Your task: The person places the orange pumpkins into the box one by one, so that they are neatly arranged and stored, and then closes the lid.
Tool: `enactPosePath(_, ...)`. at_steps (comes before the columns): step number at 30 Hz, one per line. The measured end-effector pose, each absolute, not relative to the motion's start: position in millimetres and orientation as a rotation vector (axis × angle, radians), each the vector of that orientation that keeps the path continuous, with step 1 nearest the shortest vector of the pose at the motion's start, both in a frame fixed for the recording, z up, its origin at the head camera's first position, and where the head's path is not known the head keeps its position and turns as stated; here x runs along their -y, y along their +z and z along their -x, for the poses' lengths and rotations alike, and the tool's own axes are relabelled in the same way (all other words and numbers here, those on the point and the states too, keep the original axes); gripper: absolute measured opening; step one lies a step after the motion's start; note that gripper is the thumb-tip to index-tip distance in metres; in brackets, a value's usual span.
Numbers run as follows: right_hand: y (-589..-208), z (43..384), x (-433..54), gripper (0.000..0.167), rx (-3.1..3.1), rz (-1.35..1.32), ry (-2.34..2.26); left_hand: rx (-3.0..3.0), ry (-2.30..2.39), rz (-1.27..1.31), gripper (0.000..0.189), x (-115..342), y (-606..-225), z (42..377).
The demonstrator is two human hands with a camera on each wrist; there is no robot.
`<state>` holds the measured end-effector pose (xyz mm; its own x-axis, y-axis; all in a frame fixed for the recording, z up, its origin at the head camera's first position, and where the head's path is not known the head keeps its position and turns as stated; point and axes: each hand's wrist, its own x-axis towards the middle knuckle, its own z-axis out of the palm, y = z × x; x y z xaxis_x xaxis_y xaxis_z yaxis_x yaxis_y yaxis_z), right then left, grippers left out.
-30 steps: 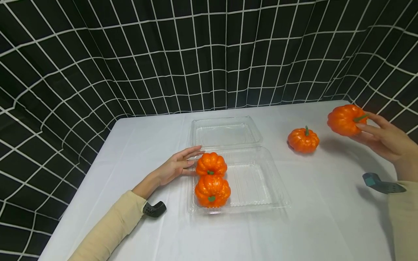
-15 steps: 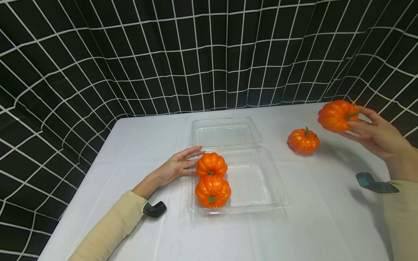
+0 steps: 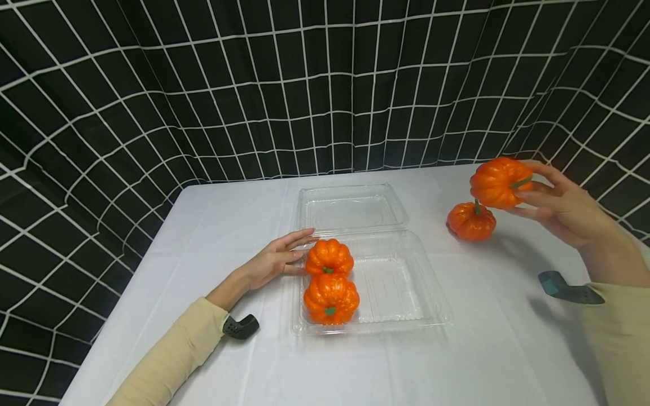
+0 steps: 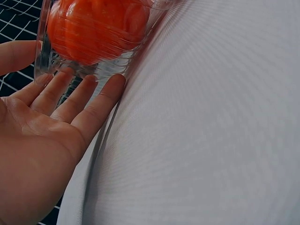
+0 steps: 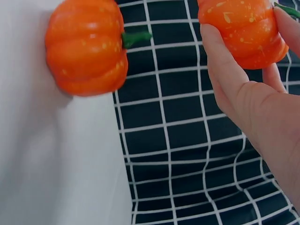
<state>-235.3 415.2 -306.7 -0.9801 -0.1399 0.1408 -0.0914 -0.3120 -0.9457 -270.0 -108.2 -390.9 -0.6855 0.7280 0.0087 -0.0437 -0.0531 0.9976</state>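
Note:
My right hand (image 3: 571, 211) holds an orange pumpkin (image 3: 500, 181) with a green stem above the table, thumb and fingers around it; the right wrist view shows this pumpkin (image 5: 241, 30) too. Just below and left of it, a second pumpkin (image 3: 471, 221) rests on the cloth, stem up. The clear plastic clamshell container (image 3: 391, 287) lies unfolded at the middle. Two more pumpkins, a far one (image 3: 329, 257) and a near one (image 3: 331, 299), sit along its left side. My left hand (image 3: 271, 260) touches the container's left wall with extended fingers (image 4: 101, 105).
The container's lid (image 3: 352, 206) lies flat behind its base. A white cloth (image 3: 244, 361) covers the table. Black curtain with a white grid (image 3: 315, 84) stands behind and on both sides. Each wrist wears a dark camera mount, such as the left mount (image 3: 241, 327).
My right hand has carried its pumpkin leftward, from the far right to above and slightly right of the pumpkin on the cloth. My left hand and the container have stayed put.

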Motion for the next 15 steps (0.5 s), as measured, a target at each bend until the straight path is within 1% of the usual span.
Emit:
enactPosePath(4,-305,235,-404,0.053,-1.883,0.488,-2.411,-1.674,1.794,-0.739,0.06,109,-391,270)
enactPosePath(6,-305,234,-398,0.052,-1.921,0.52,-2.379,-1.674,1.792,-0.743,0.06,109,-392,270)
enactPosePath(12,-301,231,-378,0.053,-2.056,0.398,-2.299,-1.669,1.793,-0.746,0.06,110,-393,269)
enactPosePath(15,-299,232,-368,0.054,-2.101,0.387,-2.264,-1.668,1.794,-0.746,0.061,110,-392,270)
